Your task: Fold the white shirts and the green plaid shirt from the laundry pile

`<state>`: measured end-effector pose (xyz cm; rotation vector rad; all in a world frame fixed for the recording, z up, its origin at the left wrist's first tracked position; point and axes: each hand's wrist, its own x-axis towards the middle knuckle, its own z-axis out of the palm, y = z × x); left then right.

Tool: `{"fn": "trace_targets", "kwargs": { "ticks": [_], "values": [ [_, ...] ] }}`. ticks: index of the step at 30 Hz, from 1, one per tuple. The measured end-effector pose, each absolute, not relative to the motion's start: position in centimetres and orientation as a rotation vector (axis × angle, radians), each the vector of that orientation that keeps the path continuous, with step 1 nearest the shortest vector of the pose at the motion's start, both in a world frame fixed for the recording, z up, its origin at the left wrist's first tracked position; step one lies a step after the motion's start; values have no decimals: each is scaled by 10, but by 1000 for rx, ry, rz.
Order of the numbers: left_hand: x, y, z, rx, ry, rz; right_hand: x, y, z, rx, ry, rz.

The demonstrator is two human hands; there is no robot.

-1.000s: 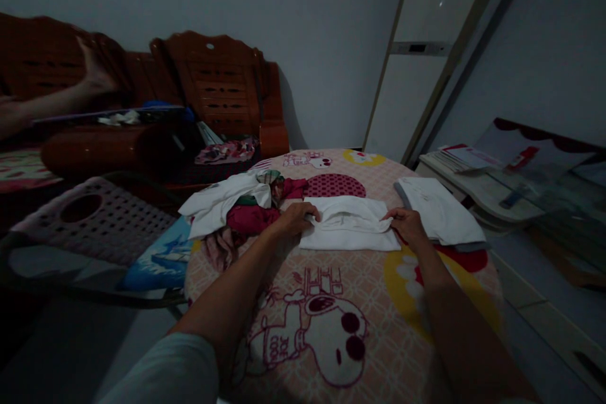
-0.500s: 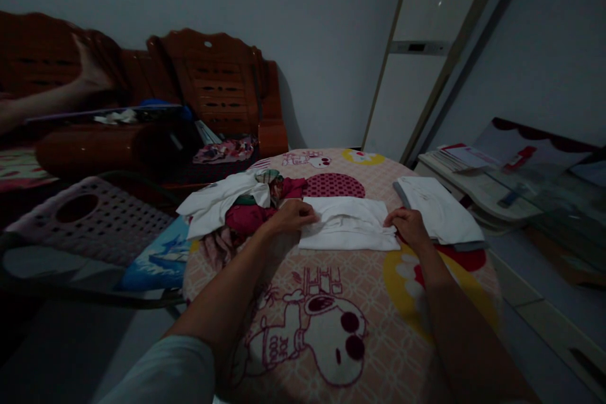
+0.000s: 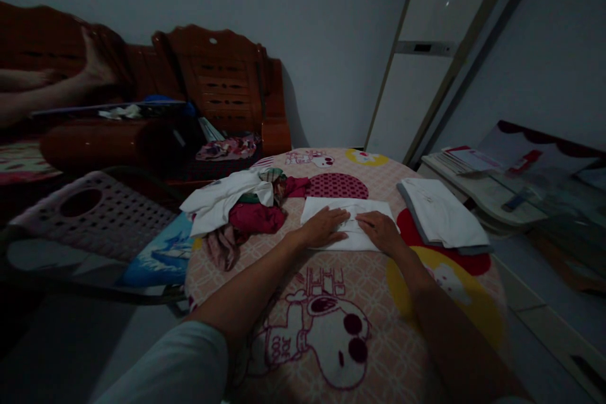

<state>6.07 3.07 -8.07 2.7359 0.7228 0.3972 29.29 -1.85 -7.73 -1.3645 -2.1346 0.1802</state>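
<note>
A folded white garment lies flat on the round table in front of me. My left hand rests palm down on its left half, fingers stretched toward the middle. On its right half lies my right hand, also flat, its fingertips pointing inward and a small gap from the left hand's. To the right is a folded stack of white and grey clothes. Left of the garment sits a loose heap with a white cloth, a dark red cloth and a brownish-pink cloth.
A patterned tablecloth covers the table. At the left stands a woven chair with a blue cushion. Behind it is a wooden sofa with another person's legs on it. Papers lie on a cabinet at right.
Both hands have moved from pinching the white garment's left and right ends to lying flat on top of it, closer together. The view has shifted slightly.
</note>
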Motion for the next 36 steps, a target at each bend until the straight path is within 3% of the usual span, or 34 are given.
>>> {"fn": "trace_targets", "kwargs": {
  "ticks": [7,14,23,30,36],
  "values": [
    [63,28,-80,2761,773,409,289,-12,-76,-1339,-2015,-39],
    [67,27,-88,2764,768,446,278,-5,-96,-1576,-2231,-31],
    [67,31,-73,2698,1011,851,276,-8,-95,-1616,-2271,-95],
    [62,40,-84,2723,1153,412,277,-8,-98,-1603,-2253,-88],
    [62,43,-83,2611,1143,544,278,-8,-103,-1589,-2220,-111]
  ]
}}
